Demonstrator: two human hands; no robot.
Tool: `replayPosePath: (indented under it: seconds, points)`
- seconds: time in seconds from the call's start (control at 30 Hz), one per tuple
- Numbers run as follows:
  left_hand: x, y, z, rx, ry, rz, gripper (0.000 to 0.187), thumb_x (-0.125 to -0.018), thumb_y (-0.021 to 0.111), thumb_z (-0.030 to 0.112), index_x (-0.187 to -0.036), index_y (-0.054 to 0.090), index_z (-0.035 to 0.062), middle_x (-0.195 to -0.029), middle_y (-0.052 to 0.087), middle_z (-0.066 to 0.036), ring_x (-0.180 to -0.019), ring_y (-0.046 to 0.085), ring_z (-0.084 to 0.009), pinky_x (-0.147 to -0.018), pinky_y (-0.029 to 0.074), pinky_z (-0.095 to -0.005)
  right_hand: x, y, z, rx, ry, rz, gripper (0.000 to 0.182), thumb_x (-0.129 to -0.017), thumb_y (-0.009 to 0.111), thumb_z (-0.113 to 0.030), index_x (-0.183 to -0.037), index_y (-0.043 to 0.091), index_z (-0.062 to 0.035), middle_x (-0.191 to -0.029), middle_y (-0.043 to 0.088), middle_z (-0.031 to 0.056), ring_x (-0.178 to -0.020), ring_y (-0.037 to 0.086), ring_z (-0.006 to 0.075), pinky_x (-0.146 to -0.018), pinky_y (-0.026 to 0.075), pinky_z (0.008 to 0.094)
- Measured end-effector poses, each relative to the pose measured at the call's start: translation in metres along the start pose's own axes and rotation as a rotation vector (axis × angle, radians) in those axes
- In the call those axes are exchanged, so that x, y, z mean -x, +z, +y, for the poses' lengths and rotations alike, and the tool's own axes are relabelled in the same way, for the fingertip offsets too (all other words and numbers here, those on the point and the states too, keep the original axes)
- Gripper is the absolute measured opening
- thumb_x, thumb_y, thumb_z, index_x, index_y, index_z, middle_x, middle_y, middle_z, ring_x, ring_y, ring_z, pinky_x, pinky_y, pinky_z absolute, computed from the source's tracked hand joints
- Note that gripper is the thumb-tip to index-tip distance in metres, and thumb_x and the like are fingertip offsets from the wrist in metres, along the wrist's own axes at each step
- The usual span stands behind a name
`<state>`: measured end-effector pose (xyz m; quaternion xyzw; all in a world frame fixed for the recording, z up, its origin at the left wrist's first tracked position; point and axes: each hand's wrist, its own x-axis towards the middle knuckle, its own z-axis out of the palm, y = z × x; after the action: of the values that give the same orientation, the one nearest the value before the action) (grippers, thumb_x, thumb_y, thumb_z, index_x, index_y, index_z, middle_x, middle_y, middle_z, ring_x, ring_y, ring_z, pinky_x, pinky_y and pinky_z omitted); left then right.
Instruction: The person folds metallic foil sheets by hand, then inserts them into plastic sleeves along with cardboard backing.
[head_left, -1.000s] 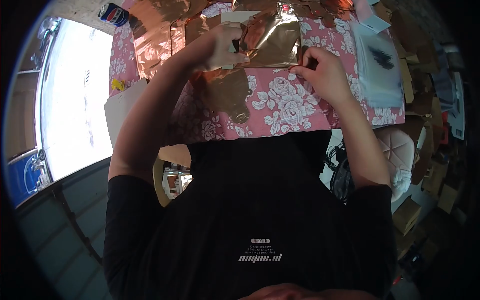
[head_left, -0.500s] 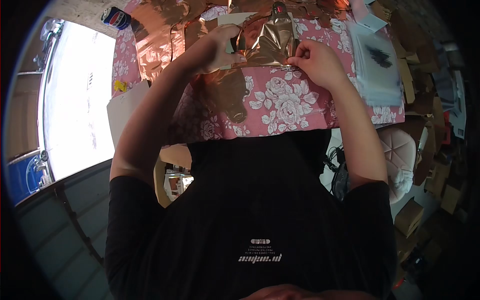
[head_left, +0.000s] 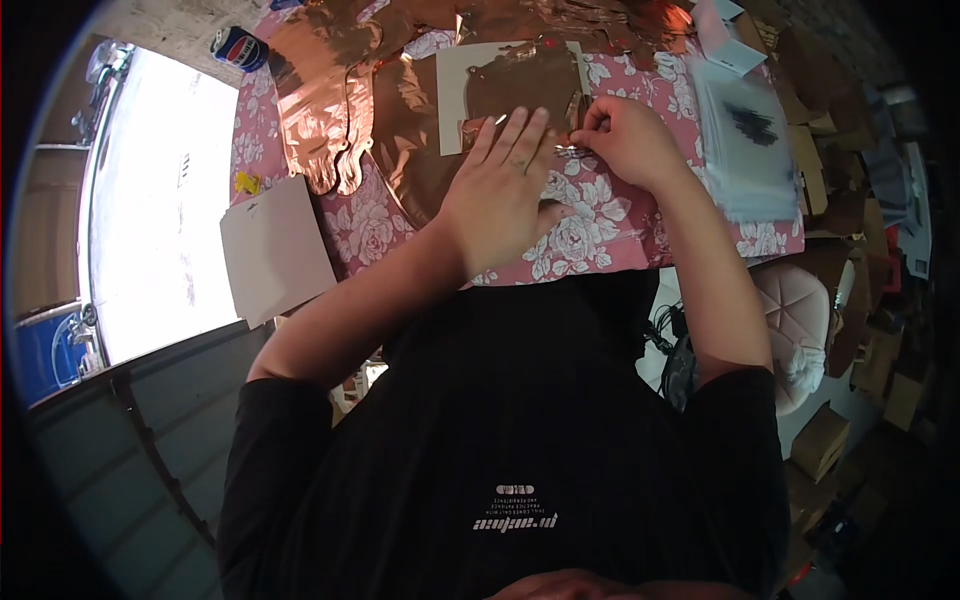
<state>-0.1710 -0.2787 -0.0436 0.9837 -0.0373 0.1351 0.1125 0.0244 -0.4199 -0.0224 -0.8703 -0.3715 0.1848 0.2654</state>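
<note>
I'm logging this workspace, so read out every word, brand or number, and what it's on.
"PEPSI", apparently, on the blue can.
"SKILL COMES ONLY WITH PRACTICE PATIENCE AND PERSISTENCE", apparently, upside down on the black shirt; larger lettering unclear.
White panel marks: too blurred.

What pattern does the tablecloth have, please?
The tablecloth is pink with white flowers, best seen in the head view.

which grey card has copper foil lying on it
The card partly covered by the left hand; the stacked cards farther left show none on top.
</note>
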Motion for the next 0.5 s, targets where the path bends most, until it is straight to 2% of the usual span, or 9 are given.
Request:
replayPosePath:
  seconds: [0.07, 0.2, 0.27, 0.43, 0.5]
  points:
    - [0.001, 0.01, -0.005, -0.017, -0.071, -0.052, 0.092, -0.102, 0.065, 0.058, -0.163, 0.041, -0.006, -0.173, 0.036, -0.026, -0.164, 0.029, -0.0403, -0.135, 0.018, -0.0559, 0.001, 0.0, 0.001, 0.034, -0.005, 0.001, 0.023, -0.091, 0.085, -0.022, -0.094, 0.073, -0.0029, -0.081, 0.075, 0.01, -0.075, 0.071, 0.0217, -0.072, 0.055, 0.0374]
    - [0.001, 0.008, -0.007, -0.022, -0.064, -0.067, 0.094, -0.102, 0.062, 0.061, -0.163, 0.04, -0.0077, -0.172, 0.037, -0.027, -0.164, 0.03, -0.0406, -0.135, 0.018, -0.0568, -0.019, -0.017, 0.01, -0.023, -0.052, -0.107, 0.017, -0.093, 0.081, -0.017, -0.099, 0.075, -0.0034, -0.087, 0.076, 0.0118, -0.081, 0.073, 0.0239, -0.076, 0.057, 0.0379]
    - [0.002, 0.009, -0.008, -0.028, -0.047, -0.058, 0.094, -0.103, 0.061, 0.061, -0.162, 0.04, -0.0083, -0.172, 0.037, -0.028, -0.164, 0.029, -0.0408, -0.135, 0.017, -0.0572, -0.042, -0.023, 0.015, 0.016, -0.193, 0.239, 0.014, -0.094, 0.077, -0.012, -0.105, 0.075, -0.0036, -0.096, 0.077, 0.0126, -0.089, 0.074, 0.0256, -0.082, 0.058, 0.0384]
    - [0.002, 0.007, -0.007, -0.044, -0.045, -0.071, 0.094, -0.104, 0.058, 0.062, -0.164, 0.039, -0.0074, -0.173, 0.035, -0.027, -0.165, 0.028, -0.0405, -0.135, 0.016, -0.0568, -0.122, -0.037, 0.026, 0.123, -0.349, 0.315, 0.022, -0.09, 0.074, 0.0, -0.112, 0.074, -0.0008, -0.105, 0.079, 0.0132, -0.1, 0.077, 0.0252, -0.088, 0.059, 0.0391]
    - [0.002, 0.006, -0.007, -0.052, -0.049, -0.076, 0.094, -0.104, 0.057, 0.063, -0.164, 0.038, -0.0071, -0.174, 0.035, -0.027, -0.165, 0.028, -0.0402, -0.135, 0.016, -0.0567, -0.142, -0.035, 0.029, 0.023, -0.422, -0.016, 0.031, -0.087, 0.072, 0.006, -0.117, 0.073, -0.0014, -0.108, 0.079, 0.0138, -0.099, 0.076, 0.0246, -0.087, 0.059, 0.0385]
